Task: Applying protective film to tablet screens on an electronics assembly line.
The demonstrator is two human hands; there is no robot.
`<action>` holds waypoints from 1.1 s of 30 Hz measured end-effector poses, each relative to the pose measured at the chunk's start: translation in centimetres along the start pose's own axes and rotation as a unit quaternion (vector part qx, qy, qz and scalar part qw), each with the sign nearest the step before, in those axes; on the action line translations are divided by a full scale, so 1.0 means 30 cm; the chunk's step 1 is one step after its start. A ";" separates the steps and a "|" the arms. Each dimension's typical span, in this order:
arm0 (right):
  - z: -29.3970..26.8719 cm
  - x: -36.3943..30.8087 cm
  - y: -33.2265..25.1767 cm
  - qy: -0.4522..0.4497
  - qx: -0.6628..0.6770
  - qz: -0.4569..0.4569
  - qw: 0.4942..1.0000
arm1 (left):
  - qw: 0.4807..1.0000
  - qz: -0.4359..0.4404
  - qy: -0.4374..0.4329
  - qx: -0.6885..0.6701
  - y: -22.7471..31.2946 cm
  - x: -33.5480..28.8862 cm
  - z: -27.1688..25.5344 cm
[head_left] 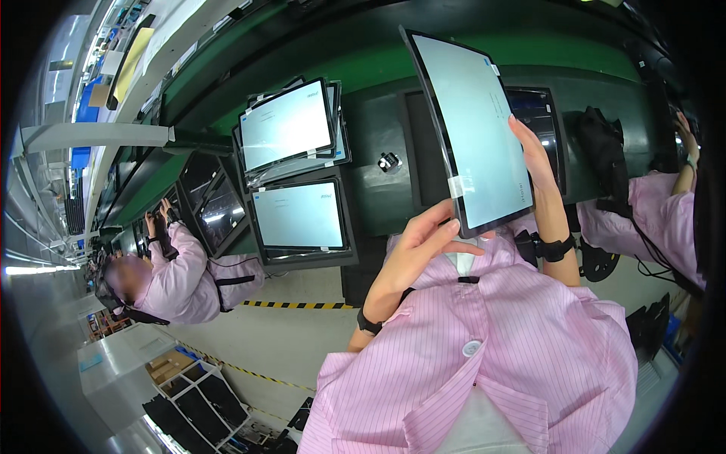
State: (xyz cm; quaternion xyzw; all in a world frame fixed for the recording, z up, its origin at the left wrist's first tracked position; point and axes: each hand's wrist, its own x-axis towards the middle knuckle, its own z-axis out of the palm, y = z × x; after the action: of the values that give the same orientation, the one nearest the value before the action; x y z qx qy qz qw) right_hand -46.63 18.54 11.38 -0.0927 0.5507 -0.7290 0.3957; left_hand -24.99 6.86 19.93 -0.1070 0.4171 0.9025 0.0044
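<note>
A thin tablet (476, 129) with a dark rim and a lit pale-blue screen is held up in front of my chest, tilted and turned. My right hand (535, 159) grips its right edge, thumb on the screen side. At the lower left corner, the fingers of my left hand (420, 246) close on the rim, just below a small white tab (454, 186). A dark band circles each of my wrists. Behind the held tablet, a dark-screened tablet (543, 125) and a black tray (416, 136) lie partly hidden on the bench.
To the left stand a stack of lit tablets (286, 125) and another lit tablet (297, 217) in a black tray. A small black-and-silver object (389, 162) sits on the bench (370, 125). Co-workers in pink sleeves sit left (181, 265) and right (643, 208). A black bag-like item (601, 144) lies right.
</note>
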 end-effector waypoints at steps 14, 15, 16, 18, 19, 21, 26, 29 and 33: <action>0.025 -0.013 -0.012 0.100 -0.001 0.002 0.995 | 0.999 -0.003 -0.017 -0.044 0.002 -0.012 -0.038; 0.011 -0.010 -0.009 0.069 -0.015 0.017 0.997 | 0.999 -0.003 -0.020 -0.042 -0.007 -0.010 -0.052; -0.008 -0.010 -0.008 0.043 -0.030 0.030 0.998 | 0.999 -0.009 -0.023 -0.046 -0.024 -0.003 -0.077; -0.021 0.002 0.026 0.063 -0.040 0.008 0.997 | 0.998 -0.016 -0.032 -0.051 -0.064 0.004 -0.141; -0.028 0.021 0.056 0.077 -0.061 0.020 0.995 | 0.998 -0.037 0.039 -0.010 -0.088 0.004 -0.193; -0.078 0.056 0.138 0.126 -0.089 0.035 0.987 | 0.987 -0.083 0.126 0.052 -0.137 0.035 -0.287; -0.195 0.189 0.458 0.171 -0.132 0.031 0.976 | 0.946 -0.169 0.204 0.188 -0.219 0.114 -0.375; -0.190 0.194 0.379 0.095 -0.455 0.054 0.884 | 0.921 -0.162 0.200 0.293 -0.262 0.194 -0.392; -0.189 0.101 0.130 0.193 -0.485 -0.084 0.849 | 0.929 -0.111 0.146 0.321 -0.304 0.346 -0.296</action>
State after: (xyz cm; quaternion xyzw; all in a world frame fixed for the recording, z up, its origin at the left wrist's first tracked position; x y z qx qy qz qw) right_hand -50.05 20.32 4.93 -0.1757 0.8898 -0.4026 0.1234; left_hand -32.57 5.26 5.44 -0.2762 0.6659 0.6886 0.0773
